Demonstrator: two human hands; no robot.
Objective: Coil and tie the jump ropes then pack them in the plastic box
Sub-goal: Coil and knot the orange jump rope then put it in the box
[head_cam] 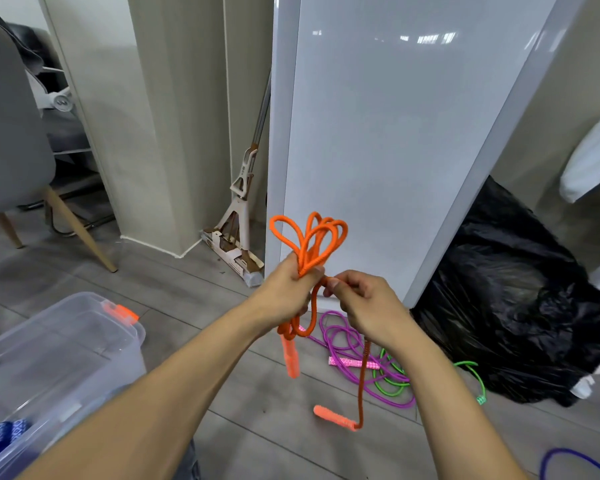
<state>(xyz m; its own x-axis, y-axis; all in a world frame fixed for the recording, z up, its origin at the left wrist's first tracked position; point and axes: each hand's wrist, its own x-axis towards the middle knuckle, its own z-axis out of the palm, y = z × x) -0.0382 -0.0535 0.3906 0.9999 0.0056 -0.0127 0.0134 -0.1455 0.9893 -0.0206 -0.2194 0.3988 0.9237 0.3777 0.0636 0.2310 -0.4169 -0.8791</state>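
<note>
Left hand (284,296) clenched round orange rope (312,244) loops, right hand (364,306) pinching its tail, mid-tie. Blue rope (4,441) seemingly packed in box (84,358); purple rope (340,337), green rope (392,379) loose on floor (187,289), yet to coil.

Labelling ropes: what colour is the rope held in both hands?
The jump rope is orange throughout; the head view shows it.

Orange rope (309,244), purple rope (343,337), green rope (392,379), black bag (520,296).
</note>
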